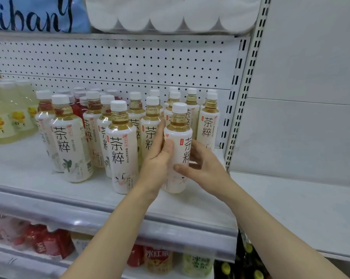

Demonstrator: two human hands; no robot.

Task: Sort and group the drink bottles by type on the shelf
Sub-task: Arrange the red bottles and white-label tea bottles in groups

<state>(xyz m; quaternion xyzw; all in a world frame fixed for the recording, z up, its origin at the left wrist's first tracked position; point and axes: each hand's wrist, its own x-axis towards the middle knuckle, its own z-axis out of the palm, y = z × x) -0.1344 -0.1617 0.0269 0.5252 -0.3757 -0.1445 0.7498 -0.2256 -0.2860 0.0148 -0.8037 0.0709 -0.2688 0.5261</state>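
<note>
We stand before a white metal shelf [29, 158] with a perforated back panel [109, 61], and both hands meet on one white-labelled plastic tea bottle with a white screw cap [179, 150], which stands upright near the front edge at the right end of the group. Our left hand [157, 158] lies along the bottle's left side, fingers straight and thumb pressed on the label; our right hand [203, 164] curls round its right side, thumb across the front, so the bottle is clamped between the two. Just to its left stands a matching tea bottle [121, 150], and further matching bottles [150, 125] fill the rows behind, some touching. We judge the main risk to be a knock: the left hand sits in the narrow gap between the held bottle and its neighbours, and a sideways shift or twist could tip the one beside it, perhaps toppling others packed close. A red-liquid bottle [77, 109] stands among the tea at the far left, so the grouping looks unfinished. Pale yellow bottles with flower labels [6, 117] occupy the far left of the shelf. The tea labels read 茶粹 in large black characters; smaller print is illegible. Above, a blue pack [35, 13] shows the letters "ihan" beside white paper rolls [170, 13]; below, a red label [158, 258] reads 冰红茶.
</note>
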